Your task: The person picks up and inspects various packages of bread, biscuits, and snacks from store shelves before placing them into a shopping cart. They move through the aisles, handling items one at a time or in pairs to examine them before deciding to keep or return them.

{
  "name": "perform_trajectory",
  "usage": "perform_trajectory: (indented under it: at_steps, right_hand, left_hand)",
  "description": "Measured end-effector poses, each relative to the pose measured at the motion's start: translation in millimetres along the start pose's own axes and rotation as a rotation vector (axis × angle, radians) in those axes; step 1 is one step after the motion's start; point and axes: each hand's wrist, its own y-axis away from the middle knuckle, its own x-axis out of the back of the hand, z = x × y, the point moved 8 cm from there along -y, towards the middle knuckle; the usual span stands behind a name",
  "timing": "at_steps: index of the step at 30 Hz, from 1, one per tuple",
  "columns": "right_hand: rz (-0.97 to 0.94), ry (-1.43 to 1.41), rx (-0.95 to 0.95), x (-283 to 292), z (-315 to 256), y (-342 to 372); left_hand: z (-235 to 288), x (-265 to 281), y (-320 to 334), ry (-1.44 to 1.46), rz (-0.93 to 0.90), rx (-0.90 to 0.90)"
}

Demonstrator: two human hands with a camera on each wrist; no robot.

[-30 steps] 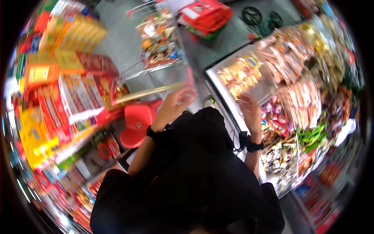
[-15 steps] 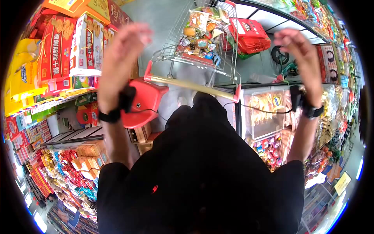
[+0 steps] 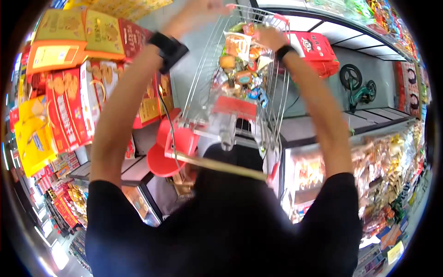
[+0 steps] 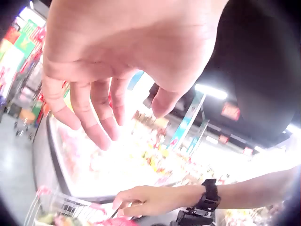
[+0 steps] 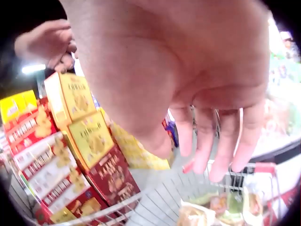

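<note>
Both arms reach forward over a wire shopping cart (image 3: pixel 234 105) filled with packaged food (image 3: pixel 244 69). My left hand (image 3: pixel 198 17), blurred in the head view, is above the cart's far left side. Its fingers hang loosely bent with nothing between them in the left wrist view, where the hand (image 4: pixel 131 61) fills the top. Over the cart's far right part is my right hand (image 3: pixel 271 38), overlapping the packages in the head view. Seen from the right wrist, the right hand (image 5: pixel 202 94) has long, relaxed fingers pointing down toward the far rim, holding nothing.
Stacked gift boxes (image 3: pixel 69 101) of biscuits stand on the left. A red plastic stool (image 3: pixel 170 147) is beside the cart handle (image 3: pixel 221 167). Red bags (image 3: pixel 318 53) and a green wheeled item (image 3: pixel 362 92) are to the right, with shelves of packaged snacks (image 3: pixel 392 161) nearer.
Both hands have moved forward and inward, from wide at either side to over the far part of the cart. The cart appears closer to the body. Nothing was taken hold of.
</note>
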Motion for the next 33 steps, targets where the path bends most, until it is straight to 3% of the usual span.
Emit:
perform_trajectory:
  at_steps: [1,3,4,5,6,7,8,10,11,12,13,14,16,17,20,21,25,27,28,30,32,33]
  right_hand:
    - [-0.107,-0.214,-0.144,-84,18,0]
    - [-0.325,-0.288,-0.317,-174,10,19]
    - [-0.586,-0.301,-0.208,-206,-3,28]
    - [-0.519,-0.433,-0.322,-252,3,35]
    - [-0.451,-0.559,-0.438,-298,8,43]
    - [-0.488,-0.506,-0.449,-287,3,48]
    - [-0.532,-0.453,-0.465,-274,-3,50]
    - [-0.607,-0.436,-0.486,-324,-3,55]
    - [-0.386,-0.382,-0.450,-332,-1,52]
    - [-0.165,-0.327,-0.410,-338,1,50]
    - [-0.134,-0.295,-0.377,-351,0,52]
    - [-0.151,-0.303,-0.389,-345,0,50]
    - [-0.293,-0.245,-0.348,-343,-3,45]
    - [-0.256,-0.196,-0.334,-356,-8,50]
    - [-0.315,-0.099,-0.353,-368,-11,49]
    - [-0.179,0.001,-0.297,-369,-13,49]
    - [-0.215,-0.075,-0.340,-358,-17,58]
    - [-0.123,-0.293,-0.572,-337,-7,73]
    - [-0.100,-0.282,-0.580,-318,-5,72]
    - [-0.012,-0.563,-0.934,-280,10,84]
    - [0.040,-0.643,-0.946,-239,14,88]
    - [0.071,-0.731,-0.952,-216,21,86]
  left_hand:
    - [-37,-46,-36,-0.061,-0.035,-0.047]
    - [-95,-129,-61,-0.038,-0.160,0.019]
    - [-119,-175,-73,-0.159,-0.149,-0.017]
    - [-149,-224,-81,-0.106,-0.145,-0.015]
    - [-163,-265,-85,-0.021,-0.275,0.018]
    - [-146,-277,-81,-0.070,-0.418,0.086]
    - [-193,-330,-89,-0.086,-0.305,0.114]
    - [-224,-366,-84,-0.230,-0.329,0.422]
    - [-235,-384,-86,-0.226,-0.349,0.428]
    - [-242,-388,-91,-0.273,-0.234,0.366]
    - [-248,-391,-93,-0.321,-0.124,0.299]
    - [-258,-400,-92,-0.317,-0.146,0.298]
    - [-264,-401,-93,-0.392,-0.004,0.204]
    - [-265,-400,-91,-0.420,0.039,0.176]
    - [-271,-404,-95,-0.407,-0.016,0.251]
    - [-267,-401,-98,-0.388,0.004,0.287]
    - [-250,-388,-95,-0.410,-0.173,0.342]
    - [-243,-380,-80,-0.223,-0.221,0.430]
    - [-235,-373,-78,-0.227,-0.205,0.410]
    - [-226,-352,-66,-0.026,-0.132,0.493]
    - [-194,-312,-55,0.026,-0.134,0.491]
    - [-178,-307,-55,0.279,-0.175,0.393]
